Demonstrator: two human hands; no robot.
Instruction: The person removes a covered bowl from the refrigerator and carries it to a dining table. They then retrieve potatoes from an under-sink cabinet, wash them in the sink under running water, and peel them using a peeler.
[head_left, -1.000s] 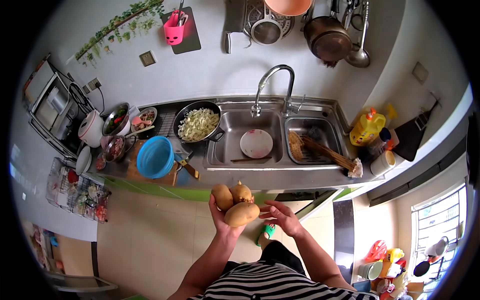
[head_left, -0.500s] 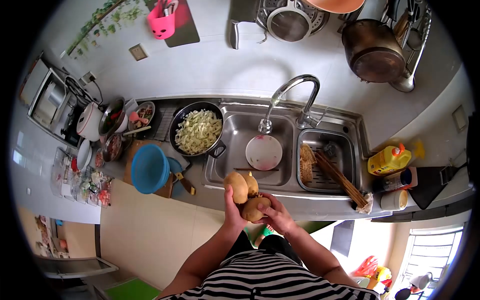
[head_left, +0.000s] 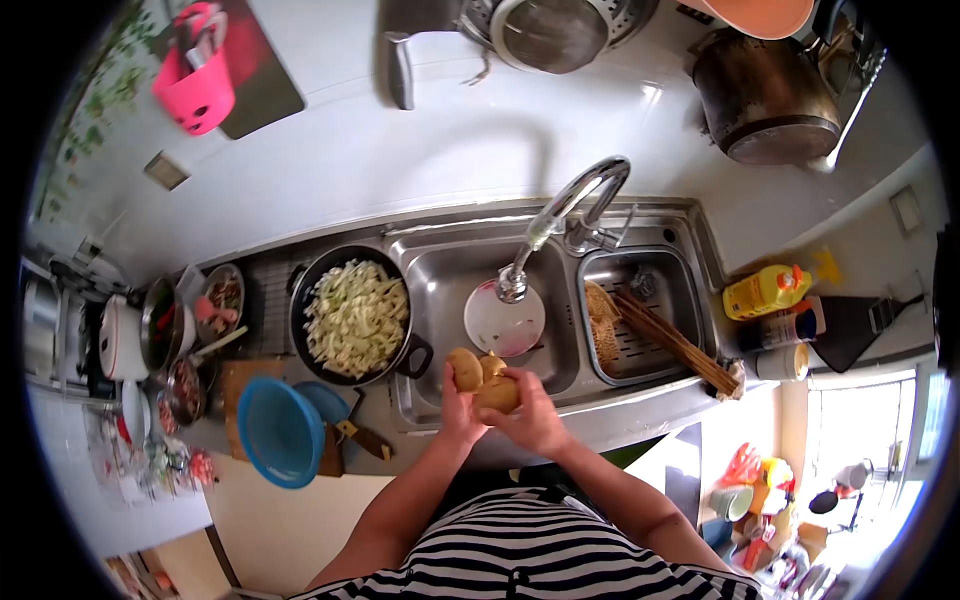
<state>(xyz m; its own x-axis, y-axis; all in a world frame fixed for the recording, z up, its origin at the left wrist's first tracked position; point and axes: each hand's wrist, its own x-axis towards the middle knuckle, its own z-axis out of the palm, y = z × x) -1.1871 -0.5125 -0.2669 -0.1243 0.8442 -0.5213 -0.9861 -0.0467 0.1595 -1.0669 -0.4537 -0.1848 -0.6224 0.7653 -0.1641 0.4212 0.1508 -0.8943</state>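
Observation:
Several potatoes are gathered between my two hands over the front rim of the left sink basin. My left hand (head_left: 461,412) is wrapped round a pale potato (head_left: 464,369) on the left side. Fingers of my right hand (head_left: 532,415) curl over a second potato (head_left: 498,394), nearer to me. Another small potato (head_left: 490,366) shows behind and between these two. Beyond them, a white plate (head_left: 505,320) lies in the basin, partly under the tap (head_left: 512,283).
A black pan (head_left: 399,350) of chopped vegetables stands left of the sink (head_left: 425,275). Farther left are a blue bowl (head_left: 281,432) and a knife (head_left: 365,438). The right basin holds a drain tray (head_left: 650,262) with brown sticks (head_left: 680,346). A yellow bottle (head_left: 766,292) stands at right.
The view has shifted and tilted. My hands have moved the potatoes closer to the sink edge, and my right hand now covers more of the nearer potato.

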